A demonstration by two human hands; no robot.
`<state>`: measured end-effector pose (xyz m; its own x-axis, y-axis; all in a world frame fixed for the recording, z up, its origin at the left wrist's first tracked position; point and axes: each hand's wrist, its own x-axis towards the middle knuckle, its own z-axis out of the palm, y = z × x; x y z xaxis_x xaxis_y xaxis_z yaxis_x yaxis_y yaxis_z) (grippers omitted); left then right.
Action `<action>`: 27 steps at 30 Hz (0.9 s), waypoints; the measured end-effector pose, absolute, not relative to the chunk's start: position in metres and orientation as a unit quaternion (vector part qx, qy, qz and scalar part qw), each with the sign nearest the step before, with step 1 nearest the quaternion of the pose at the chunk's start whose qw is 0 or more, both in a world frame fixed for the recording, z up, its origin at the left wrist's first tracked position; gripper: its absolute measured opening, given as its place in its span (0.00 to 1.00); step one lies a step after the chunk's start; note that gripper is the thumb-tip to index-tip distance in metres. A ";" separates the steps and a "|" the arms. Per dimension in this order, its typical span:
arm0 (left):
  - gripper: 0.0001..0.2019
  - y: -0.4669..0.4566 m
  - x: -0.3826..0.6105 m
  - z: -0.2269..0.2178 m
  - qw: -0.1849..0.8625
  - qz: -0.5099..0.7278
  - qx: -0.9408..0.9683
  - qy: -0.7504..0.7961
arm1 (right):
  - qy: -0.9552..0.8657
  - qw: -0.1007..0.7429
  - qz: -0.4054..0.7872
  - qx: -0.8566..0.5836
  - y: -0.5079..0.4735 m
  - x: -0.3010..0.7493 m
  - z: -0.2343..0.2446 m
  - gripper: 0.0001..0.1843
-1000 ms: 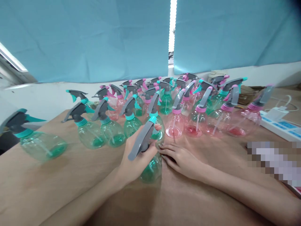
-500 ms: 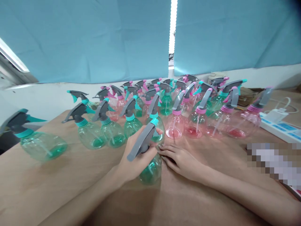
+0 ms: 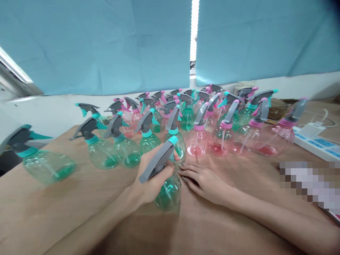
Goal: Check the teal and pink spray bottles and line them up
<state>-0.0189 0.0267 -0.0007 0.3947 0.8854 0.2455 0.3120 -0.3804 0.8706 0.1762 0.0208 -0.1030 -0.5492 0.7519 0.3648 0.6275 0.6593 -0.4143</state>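
My left hand point(image 3: 151, 177) is wrapped round the neck of a clear green spray bottle point(image 3: 169, 194), just under its grey trigger head with a turquoise nozzle. The bottle stands close to me on the table, and my fingers hide its collar. To the right of it, my right hand point(image 3: 203, 179) lies palm down on the tabletop, fingers stretched towards the bottle and holding nothing. Right behind my hands stand another green spray bottle point(image 3: 179, 143) and a pink spray bottle point(image 3: 196, 143) with a pink collar.
Several more green and pink spray bottles crowd the wooden table point(image 3: 225, 226) towards the wall. One green bottle point(image 3: 49, 166) stands apart at the left. On the right lie a white power strip point(image 3: 316, 141) with a plugged-in charger and a blurred-out flat object point(image 3: 308, 184). A blue curtain point(image 3: 92, 42) hangs behind.
My left hand and the green spray bottle in it have shifted slightly left and towards me. My right hand stays where it was on the table.
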 end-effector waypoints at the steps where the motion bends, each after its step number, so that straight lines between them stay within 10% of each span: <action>1: 0.08 0.026 -0.019 -0.001 0.383 0.375 0.742 0.403 | -0.872 0.264 0.117 -0.395 0.021 0.176 -0.103 0.18; 27: 0.17 0.013 -0.009 0.019 0.328 0.380 0.740 0.447 | -0.872 0.272 0.118 -0.389 0.019 0.177 -0.103 0.18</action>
